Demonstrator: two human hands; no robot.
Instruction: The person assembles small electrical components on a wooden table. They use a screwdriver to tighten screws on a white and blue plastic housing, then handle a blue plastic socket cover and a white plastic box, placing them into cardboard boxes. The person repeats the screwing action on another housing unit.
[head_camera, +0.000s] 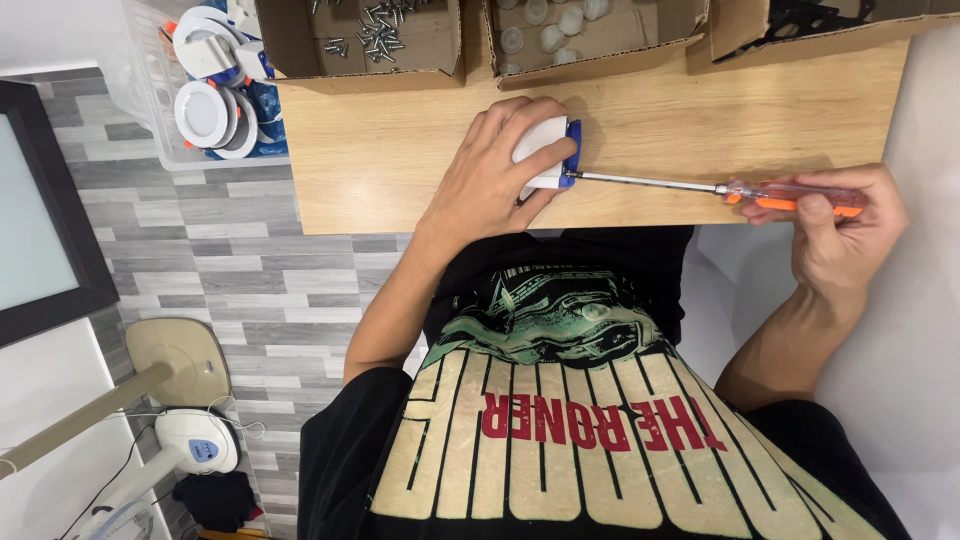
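My left hand (495, 170) is wrapped over a small white fitting with a blue back (548, 152), pressing it on its side against the wooden table (400, 170). My right hand (835, 225) grips the orange and clear handle of a long screwdriver (700, 186). Its steel shaft lies level across the table, and the tip meets the blue back of the fitting.
Three open cardboard boxes line the table's far edge: one with loose screws (375, 35), one with white round parts (560, 30), one with black parts (810, 20). A clear plastic bin of white round fittings (215, 90) stands left of the table. A fan (190, 440) stands on the floor.
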